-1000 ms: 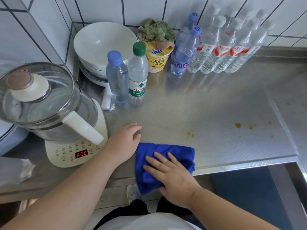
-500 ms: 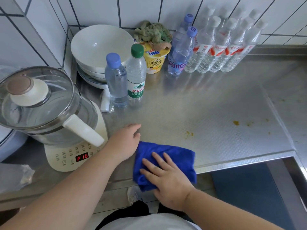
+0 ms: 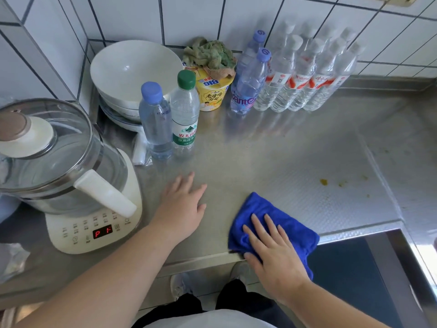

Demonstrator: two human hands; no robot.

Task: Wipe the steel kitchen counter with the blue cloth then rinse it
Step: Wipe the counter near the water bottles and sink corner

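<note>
A folded blue cloth [image 3: 264, 209] lies at the front edge of the steel counter [image 3: 272, 157], partly hanging over the lip. My right hand [image 3: 272, 247] presses flat on it with straight, spread fingers. To its left my left hand [image 3: 182, 207] rests palm down on the bare steel, fingers straight, a gap between it and the cloth. Yellow-brown stains [image 3: 324, 182] dot the counter to the right of the cloth.
A glass kettle [image 3: 54, 159] on a white base with a red display stands at the left. Behind are stacked white bowls [image 3: 134, 74], two water bottles [image 3: 170, 117], a yellow noodle cup [image 3: 210, 91] topped with a green rag, and several bottles [image 3: 295, 74] along the tiled wall.
My right hand has slid the blue cloth to the right along the front edge, away from my left hand. My left hand stays flat on the counter.
</note>
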